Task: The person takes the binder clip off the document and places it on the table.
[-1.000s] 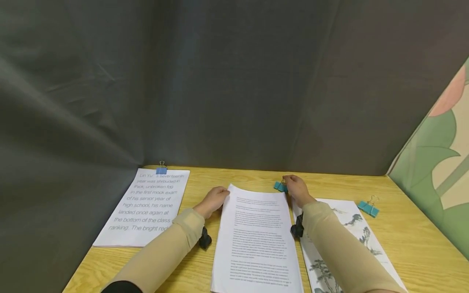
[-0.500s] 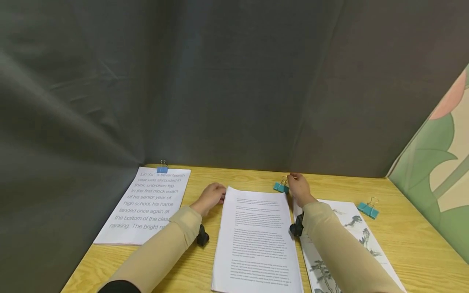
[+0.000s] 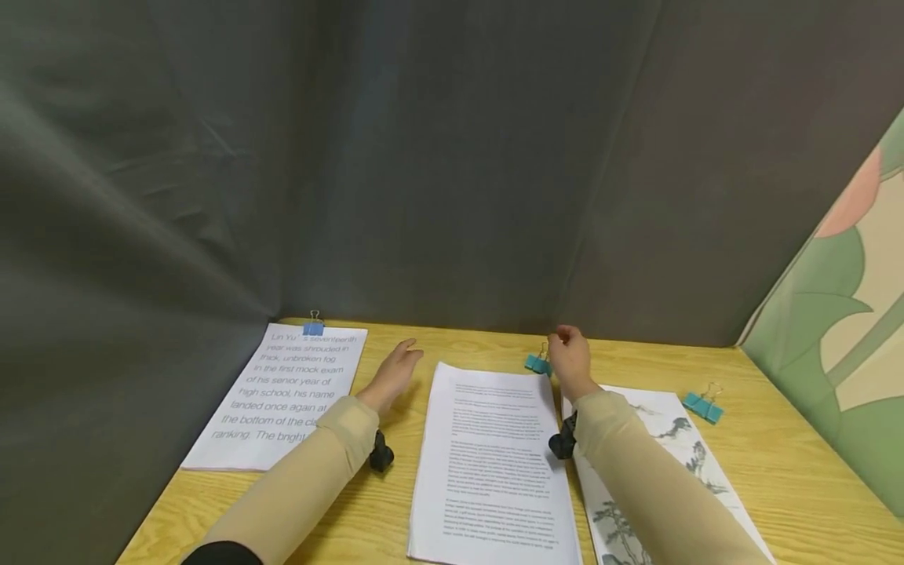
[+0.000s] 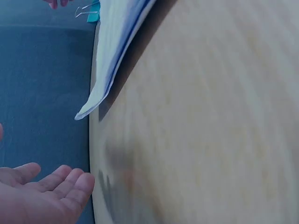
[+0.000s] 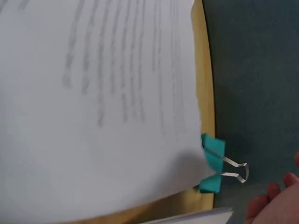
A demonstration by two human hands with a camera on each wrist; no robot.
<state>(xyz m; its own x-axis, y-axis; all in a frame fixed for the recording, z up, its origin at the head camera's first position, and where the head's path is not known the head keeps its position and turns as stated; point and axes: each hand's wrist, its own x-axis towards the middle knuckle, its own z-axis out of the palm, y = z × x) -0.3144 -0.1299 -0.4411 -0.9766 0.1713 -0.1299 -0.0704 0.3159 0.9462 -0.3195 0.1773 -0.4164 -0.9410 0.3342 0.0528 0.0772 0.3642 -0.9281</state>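
A stack of printed paper [image 3: 501,463] lies in the middle of the table, its upper left corner curling up in the left wrist view. My left hand [image 3: 392,378] is held off to the left of that corner, fingers extended and holding nothing. At the stack's top right corner is a teal binder clip [image 5: 212,163] with its wire handles pointing away from the paper. Close to the right of the clip, my right hand [image 3: 570,361] has its fingers loosely bent, with a gap between them and the handles in the right wrist view.
On the left, a large-print paper stack [image 3: 282,392] has a blue binder clip [image 3: 314,328] at its top edge. Sheets with an ink landscape [image 3: 671,447] lie under my right forearm. Another teal binder clip [image 3: 704,406] rests farther right. A dark curtain [image 3: 452,173] hangs behind the table.
My left hand has let go of the stack's upper left corner and moved left, its fingers spreading. The right hand has lifted slightly away from the teal binder clip.
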